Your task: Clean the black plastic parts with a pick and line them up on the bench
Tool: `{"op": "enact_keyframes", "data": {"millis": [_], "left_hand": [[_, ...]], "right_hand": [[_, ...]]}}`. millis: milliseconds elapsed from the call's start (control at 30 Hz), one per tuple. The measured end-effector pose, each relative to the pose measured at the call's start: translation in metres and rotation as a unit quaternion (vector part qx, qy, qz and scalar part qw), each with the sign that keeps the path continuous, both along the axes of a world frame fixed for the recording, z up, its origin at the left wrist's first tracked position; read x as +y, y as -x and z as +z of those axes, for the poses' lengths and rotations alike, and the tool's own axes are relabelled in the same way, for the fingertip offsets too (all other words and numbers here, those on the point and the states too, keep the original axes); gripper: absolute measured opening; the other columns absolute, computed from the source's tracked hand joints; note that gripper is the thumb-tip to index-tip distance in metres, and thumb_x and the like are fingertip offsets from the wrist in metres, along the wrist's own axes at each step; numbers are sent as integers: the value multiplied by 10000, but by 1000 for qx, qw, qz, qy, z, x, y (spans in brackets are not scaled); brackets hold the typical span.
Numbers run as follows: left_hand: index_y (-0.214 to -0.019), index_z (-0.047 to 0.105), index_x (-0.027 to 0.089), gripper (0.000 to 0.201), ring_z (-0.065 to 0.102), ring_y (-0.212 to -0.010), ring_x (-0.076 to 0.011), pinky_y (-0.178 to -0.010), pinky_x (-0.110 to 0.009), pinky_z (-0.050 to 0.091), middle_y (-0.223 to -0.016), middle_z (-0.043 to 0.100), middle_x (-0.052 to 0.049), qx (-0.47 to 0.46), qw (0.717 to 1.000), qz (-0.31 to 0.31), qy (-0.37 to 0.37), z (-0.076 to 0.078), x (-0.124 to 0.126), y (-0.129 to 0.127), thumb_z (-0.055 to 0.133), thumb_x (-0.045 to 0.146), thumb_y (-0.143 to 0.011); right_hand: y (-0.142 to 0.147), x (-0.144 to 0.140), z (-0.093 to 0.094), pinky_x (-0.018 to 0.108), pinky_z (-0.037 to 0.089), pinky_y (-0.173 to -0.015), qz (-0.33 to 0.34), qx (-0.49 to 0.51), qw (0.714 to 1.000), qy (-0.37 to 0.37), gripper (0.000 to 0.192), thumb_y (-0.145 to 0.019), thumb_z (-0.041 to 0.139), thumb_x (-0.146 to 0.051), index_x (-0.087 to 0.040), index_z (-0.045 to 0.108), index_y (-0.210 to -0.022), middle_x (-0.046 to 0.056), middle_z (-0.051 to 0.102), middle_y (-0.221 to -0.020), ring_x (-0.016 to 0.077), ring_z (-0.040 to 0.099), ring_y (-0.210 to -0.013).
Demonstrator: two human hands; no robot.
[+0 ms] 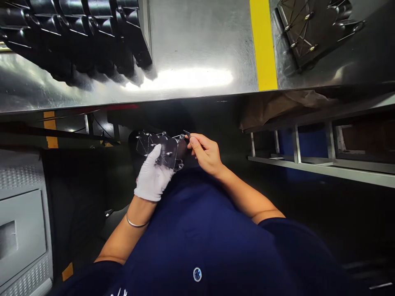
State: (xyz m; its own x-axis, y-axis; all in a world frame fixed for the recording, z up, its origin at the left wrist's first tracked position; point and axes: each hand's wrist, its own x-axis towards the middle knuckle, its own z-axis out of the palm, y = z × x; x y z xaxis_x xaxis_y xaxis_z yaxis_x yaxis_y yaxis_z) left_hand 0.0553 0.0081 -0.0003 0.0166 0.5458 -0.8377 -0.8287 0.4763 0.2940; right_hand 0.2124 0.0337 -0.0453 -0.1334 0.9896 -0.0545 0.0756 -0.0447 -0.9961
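Two hands [207, 155], one black part [168, 146], one glove [153, 183]

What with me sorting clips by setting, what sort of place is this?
Probably a factory workstation: there is a metal table with a yellow strip across it, a row of similar black parts, and a gloved left hand holding a ribbed black piece.

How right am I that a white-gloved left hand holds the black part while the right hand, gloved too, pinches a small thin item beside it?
One thing is wrong: the right hand is bare, as the head view shows. The left hand does wear a white glove and hold the black part, with the small thin item pinched beside it.
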Motion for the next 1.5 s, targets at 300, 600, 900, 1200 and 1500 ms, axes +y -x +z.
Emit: {"op": "enact_keyframes", "data": {"millis": [300,600,900,1200,1500], "left_hand": [[-1004,678,185,186,631,-1142,-159,-976,-299,537,-1070,735,-22,-2,999,-28,-27,-4,-3,-4,516,214,-916],[-826,697,227,202,543,-1265,-185,-1003,-291,521,-994,746,-6,57,995,-77,-38,0,-7,-1,510,180,-885],[-1043,668,151,259,708,-924,-118,-958,-263,539,-937,761,-26,-39,999,21,-9,3,-2,-4,424,147,-956],[-865,720,133,217,714,-726,-137,-760,-223,588,-805,756,-44,-5,998,-61,-20,2,-10,7,506,98,-868],[-1039,710,154,406,702,-876,-259,-781,-347,584,-964,739,-78,89,940,-200,-263,-2,-13,29,797,201,-645]], "right_hand": [[-1,-1,6,263,474,-619,-17,-3,999,-37,311,-824,634,-491,-182,663,-841,8,642,-744,113,561,-654],[-14,9,6,267,443,-598,-79,21,996,-35,404,-773,655,-584,-189,593,-714,-22,568,-642,103,508,-601],[-8,-1,17,255,438,-591,0,69,995,-73,282,-826,663,-449,-175,627,-769,-1,609,-698,99,535,-624],[-14,5,11,237,447,-565,0,9,997,-76,319,-847,626,-477,-177,618,-740,-8,616,-675,93,544,-600],[-33,5,33,220,379,-520,293,-92,904,-297,476,-930,448,-565,-154,575,-725,2,559,-610,90,500,-545]]}}
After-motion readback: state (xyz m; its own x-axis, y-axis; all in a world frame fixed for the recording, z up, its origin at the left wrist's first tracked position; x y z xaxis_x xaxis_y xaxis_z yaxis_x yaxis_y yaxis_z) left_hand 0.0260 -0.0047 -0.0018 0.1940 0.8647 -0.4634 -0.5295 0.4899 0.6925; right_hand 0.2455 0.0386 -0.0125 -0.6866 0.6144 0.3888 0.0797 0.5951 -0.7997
